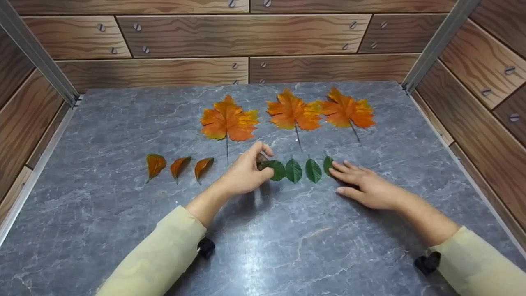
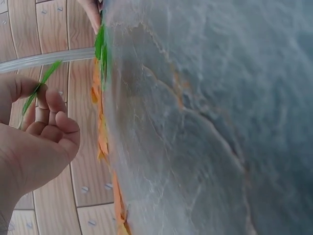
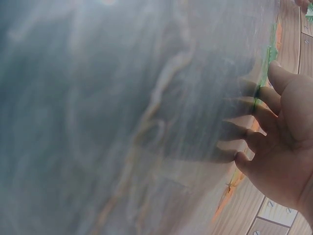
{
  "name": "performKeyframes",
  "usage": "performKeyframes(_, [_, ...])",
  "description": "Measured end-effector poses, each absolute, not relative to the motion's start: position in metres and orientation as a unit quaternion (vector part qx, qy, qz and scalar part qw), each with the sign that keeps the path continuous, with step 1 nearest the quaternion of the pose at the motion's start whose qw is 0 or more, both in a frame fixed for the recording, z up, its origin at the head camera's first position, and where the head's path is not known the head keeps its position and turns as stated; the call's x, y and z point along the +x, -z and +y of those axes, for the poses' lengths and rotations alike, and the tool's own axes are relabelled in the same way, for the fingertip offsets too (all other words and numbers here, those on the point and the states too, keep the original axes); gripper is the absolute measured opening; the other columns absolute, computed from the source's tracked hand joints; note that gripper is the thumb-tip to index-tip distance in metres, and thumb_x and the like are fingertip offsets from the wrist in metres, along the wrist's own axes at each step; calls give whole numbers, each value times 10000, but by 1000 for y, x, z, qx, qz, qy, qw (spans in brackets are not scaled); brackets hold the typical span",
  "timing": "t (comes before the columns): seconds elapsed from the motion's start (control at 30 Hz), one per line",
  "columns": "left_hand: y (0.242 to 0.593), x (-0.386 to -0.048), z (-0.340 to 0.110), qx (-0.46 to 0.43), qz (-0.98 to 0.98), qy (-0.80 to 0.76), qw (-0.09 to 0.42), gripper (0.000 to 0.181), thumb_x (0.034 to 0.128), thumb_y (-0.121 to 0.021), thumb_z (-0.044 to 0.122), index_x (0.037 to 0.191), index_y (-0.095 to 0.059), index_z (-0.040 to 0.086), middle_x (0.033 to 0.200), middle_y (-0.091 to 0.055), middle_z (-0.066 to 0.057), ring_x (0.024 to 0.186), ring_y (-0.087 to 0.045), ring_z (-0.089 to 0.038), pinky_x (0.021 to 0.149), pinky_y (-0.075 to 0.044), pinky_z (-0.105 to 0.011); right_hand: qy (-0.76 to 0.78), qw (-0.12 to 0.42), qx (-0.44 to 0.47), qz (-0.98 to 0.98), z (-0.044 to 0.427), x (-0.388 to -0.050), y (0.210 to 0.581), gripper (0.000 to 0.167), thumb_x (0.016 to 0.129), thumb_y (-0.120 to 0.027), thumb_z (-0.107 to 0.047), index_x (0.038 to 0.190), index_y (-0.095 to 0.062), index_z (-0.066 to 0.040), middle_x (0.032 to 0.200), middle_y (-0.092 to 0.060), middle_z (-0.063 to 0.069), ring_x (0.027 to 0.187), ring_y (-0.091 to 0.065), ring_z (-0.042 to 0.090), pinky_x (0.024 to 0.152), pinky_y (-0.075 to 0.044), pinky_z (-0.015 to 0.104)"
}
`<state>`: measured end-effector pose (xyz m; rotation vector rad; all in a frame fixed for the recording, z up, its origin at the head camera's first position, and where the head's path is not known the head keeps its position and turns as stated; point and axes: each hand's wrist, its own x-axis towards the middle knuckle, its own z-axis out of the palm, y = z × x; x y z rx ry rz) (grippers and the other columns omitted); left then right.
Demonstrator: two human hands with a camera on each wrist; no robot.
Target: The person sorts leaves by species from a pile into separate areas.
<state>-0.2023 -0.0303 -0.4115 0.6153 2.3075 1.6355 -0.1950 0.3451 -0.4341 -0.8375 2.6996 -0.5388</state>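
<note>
My left hand (image 1: 248, 170) pinches a green leaf (image 1: 276, 170) between thumb and finger. The left wrist view shows that same green leaf (image 2: 49, 73) edge-on, held above the tabletop. Two more green leaves, one (image 1: 293, 171) beside the held leaf and another (image 1: 313, 170) to its right, lie on the table. With fingers spread and fairly straight, my right hand (image 1: 367, 185) touches the rightmost green leaf (image 1: 328, 165), partly covering it. In the right wrist view, the fingertips of the right hand (image 3: 288, 122) reach down to the tabletop.
Orange maple leaves (image 1: 228, 119), (image 1: 293, 110), (image 1: 347, 109) lie in a row farther back. Three small brown-orange leaves, including a curled one (image 1: 156, 166), lie at left on the grey marbled table (image 1: 123, 238). Wood-patterned panels (image 1: 246, 35) enclose the back and sides.
</note>
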Motion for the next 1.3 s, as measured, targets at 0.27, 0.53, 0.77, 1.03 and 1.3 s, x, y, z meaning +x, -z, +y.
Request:
performKeyframes(0.27, [414, -205, -28, 230, 774, -581, 102, 104, 914, -690, -39, 965, -744, 35, 878, -711, -38, 719, -582, -125, 646, -479, -260, 186, 133, -286, 931, 345, -195, 433, 625, 1112, -542, -453, 1650, -407, -166, 1734, -271, 69, 1593, -178, 434, 1230, -135, 712])
performKeyframes(0.53, [411, -206, -28, 212, 783, -574, 117, 213, 966, -641, 37, 1052, -835, 62, 1058, -763, -41, 657, -507, -94, 587, -413, -252, 184, 135, -286, 931, 345, -195, 433, 625, 1111, -541, -456, 1652, -404, -172, 1735, -268, 66, 1596, -176, 427, 1232, -133, 709])
performKeyframes(0.77, [413, -208, -25, 201, 791, -566, 119, 207, 1056, -620, 73, 1176, -788, 87, 1091, -739, -46, 761, -574, -123, 641, -465, -262, 183, 137, -285, 931, 345, -195, 433, 628, 1113, -536, -458, 1653, -400, -168, 1736, -265, 70, 1597, -170, 430, 1234, -127, 706])
performKeyframes(1.03, [412, -216, -23, 134, 802, -566, 137, 573, 989, -763, 65, 1513, -535, 113, 813, -726, -52, 663, -620, -258, 600, -457, -289, 181, 130, -288, 931, 345, -194, 433, 625, 1113, -541, -449, 1648, -410, -153, 1733, -279, 76, 1594, -181, 437, 1236, -141, 699])
performKeyframes(1.3, [415, -224, -23, 130, 839, -514, 123, 517, 967, -788, 55, 1452, -611, 75, 759, -696, -32, 653, -642, -232, 619, -496, -291, 181, 136, -284, 932, 345, -194, 433, 627, 1114, -534, -458, 1649, -408, -155, 1735, -273, 76, 1595, -176, 435, 1234, -136, 705])
